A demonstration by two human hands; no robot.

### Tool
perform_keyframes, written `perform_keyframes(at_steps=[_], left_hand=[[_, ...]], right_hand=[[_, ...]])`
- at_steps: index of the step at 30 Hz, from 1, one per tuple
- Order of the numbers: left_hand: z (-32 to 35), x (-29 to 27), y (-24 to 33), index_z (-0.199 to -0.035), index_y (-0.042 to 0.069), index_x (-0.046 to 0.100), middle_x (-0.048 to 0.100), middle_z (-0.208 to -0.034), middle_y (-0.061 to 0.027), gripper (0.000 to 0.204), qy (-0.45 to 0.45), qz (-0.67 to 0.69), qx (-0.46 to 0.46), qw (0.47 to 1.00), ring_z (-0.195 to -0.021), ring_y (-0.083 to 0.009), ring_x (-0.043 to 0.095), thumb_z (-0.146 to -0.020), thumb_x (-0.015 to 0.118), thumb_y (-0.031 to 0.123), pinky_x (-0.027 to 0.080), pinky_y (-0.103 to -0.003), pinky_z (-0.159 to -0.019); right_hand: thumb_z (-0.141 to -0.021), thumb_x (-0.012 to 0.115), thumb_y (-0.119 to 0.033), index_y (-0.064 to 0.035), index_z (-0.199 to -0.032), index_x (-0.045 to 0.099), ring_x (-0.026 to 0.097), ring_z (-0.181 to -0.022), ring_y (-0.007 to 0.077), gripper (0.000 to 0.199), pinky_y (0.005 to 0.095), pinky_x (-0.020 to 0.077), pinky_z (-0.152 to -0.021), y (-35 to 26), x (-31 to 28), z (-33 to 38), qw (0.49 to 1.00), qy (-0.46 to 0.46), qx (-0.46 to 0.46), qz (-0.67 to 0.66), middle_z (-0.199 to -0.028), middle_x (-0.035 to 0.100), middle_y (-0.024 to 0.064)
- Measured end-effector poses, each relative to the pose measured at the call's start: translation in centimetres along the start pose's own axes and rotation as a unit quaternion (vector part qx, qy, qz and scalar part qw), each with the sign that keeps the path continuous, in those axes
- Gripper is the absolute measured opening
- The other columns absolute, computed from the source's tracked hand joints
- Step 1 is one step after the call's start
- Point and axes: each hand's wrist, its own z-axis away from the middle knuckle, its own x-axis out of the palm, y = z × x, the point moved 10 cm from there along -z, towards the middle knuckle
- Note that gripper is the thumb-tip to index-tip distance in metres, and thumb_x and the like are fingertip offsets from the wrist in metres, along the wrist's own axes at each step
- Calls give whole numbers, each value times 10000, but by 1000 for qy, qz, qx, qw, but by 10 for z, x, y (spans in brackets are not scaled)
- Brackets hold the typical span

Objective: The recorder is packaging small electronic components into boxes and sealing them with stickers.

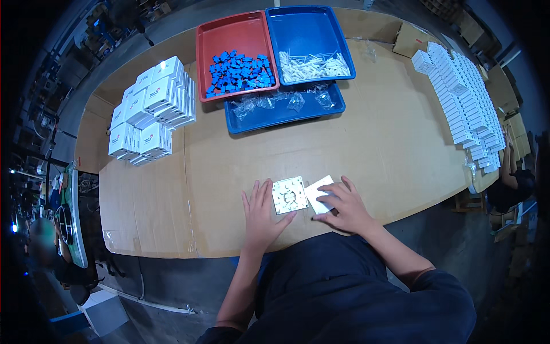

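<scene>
A square white back plate (290, 195) with a moulded frame and a round central opening lies face up on the cardboard-covered table. My left hand (261, 215) holds it by the edges, fingers along its left side and thumb at the lower edge. Just right of it, a plain white square cover (321, 191) lies turned at an angle, its corner close to the back plate. My right hand (345, 207) grips this cover from the right with bent fingers on top and the thumb near its lower edge. The fingers hide part of the cover.
Beyond my hands, a red tray (232, 27) holds blue parts and a blue tray (306, 28) holds white slender pieces. Both rest against a lower blue tray (286, 121) with clear plastic bags. White boxes (150, 109) are stacked left; more white boxes (461, 103) stand in rows right.
</scene>
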Motion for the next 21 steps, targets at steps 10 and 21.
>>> perform_keyframes(at_steps=[10,21], left_hand=[[-22,3,-6,-1579,21,410,419,-1634,-172,903,22,-51,12,998,-1549,-389,326,-849,784,398,127,-653,-1262],[-20,-1,-8,-1572,45,428,397,-1629,-199,847,55,-27,14,998,-1552,-412,297,-868,772,367,171,-626,-1263]], right_hand=[[-969,668,-261,-54,-1139,740,697,-1075,300,277,506,478,-1040,29,-17,-77,999,16,28,13,-1098,759,129],[-928,664,-200,-92,-1014,793,765,-960,343,189,456,603,-811,153,-77,-215,923,-1,252,289,-1016,789,141]])
